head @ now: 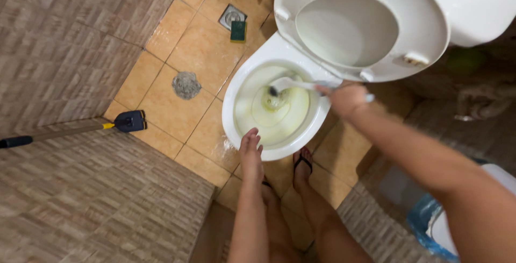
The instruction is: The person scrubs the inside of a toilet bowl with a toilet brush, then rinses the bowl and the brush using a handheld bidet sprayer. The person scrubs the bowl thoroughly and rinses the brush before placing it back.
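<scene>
Over the toilet bowl (244, 85), scrubbing.
My right hand (346, 99) clenches the light, stiff brush (285, 84) handle; left hand (251, 150) hangs released.

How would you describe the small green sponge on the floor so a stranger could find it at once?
Start at the white toilet bowl and look across the orange floor tiles beyond it. The small green rectangular sponge lies beside a square metal drain; unlike the grey scouring pad, it is flat-edged and dark green.

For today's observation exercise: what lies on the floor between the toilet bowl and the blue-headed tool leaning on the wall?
In the head view, only a grey scouring pad lies on the orange tiles between the toilet bowl and the blue-headed tool.
</scene>
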